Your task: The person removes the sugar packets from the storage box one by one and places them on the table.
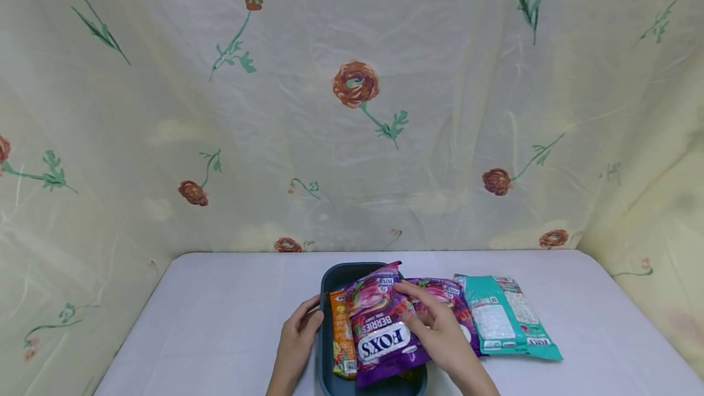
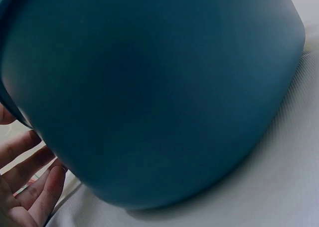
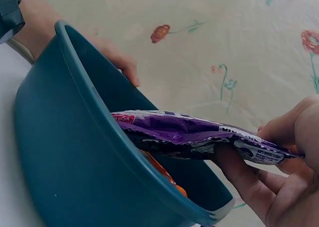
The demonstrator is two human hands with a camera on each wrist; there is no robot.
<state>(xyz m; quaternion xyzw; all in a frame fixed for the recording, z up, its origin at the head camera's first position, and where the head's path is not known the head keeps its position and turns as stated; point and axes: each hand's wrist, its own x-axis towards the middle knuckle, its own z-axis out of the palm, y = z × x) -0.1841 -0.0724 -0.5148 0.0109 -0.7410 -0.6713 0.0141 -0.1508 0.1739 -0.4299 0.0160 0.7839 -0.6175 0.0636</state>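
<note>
The counter [image 1: 231,322] spreads widest on its left, from the tub [image 1: 341,275] to the slanting left edge; behind the tub only a narrow strip separates it from the back edge and the flowered curtain [image 1: 440,29]. On the right, a 2nd purple bag [image 1: 459,310] and a teal bag [image 1: 506,316] take up the space nearest the tub, the teal bag well short of the right edge. The held candy bag [image 1: 376,329] lies tilted across the tub's mouth, above an orange bag [image 1: 342,338] inside. It is glossy purple with pink pictures, white "FOX'S" lettering and "BERRIES", upside down in the head view. Of the 2 hands, the right hand [image 1: 442,329] pinches its side, thumb and fingers closed on opposite faces; the left hand [image 1: 297,338], fingers bent and partly spread, holds the tub's left side at the rim.
</note>
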